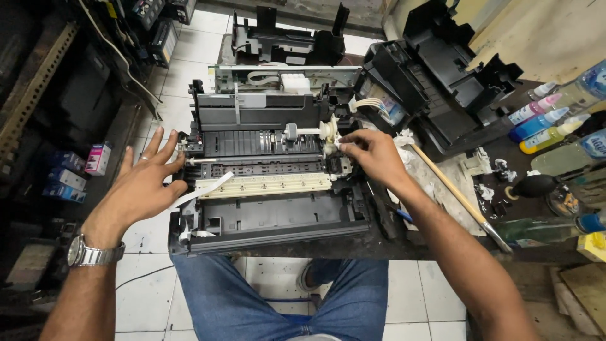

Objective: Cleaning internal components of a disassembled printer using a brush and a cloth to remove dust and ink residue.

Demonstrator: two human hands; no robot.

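White floor tiles (151, 237) with dark grout run beneath a dark, stained counter (353, 247). On the left stands a dim metal shelf (38, 82) with small coloured boxes (69, 170) on the floor beside it. Even light falls from above.

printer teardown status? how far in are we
Done: the printer has its outer covers off, mechanism bare; black housing parts lie at the right. In hand: the right hand pinches the white gear at the roller shaft's end, and the left hand braces the frame's left side. Left: the carriage rail and white ribbon cable are in place.
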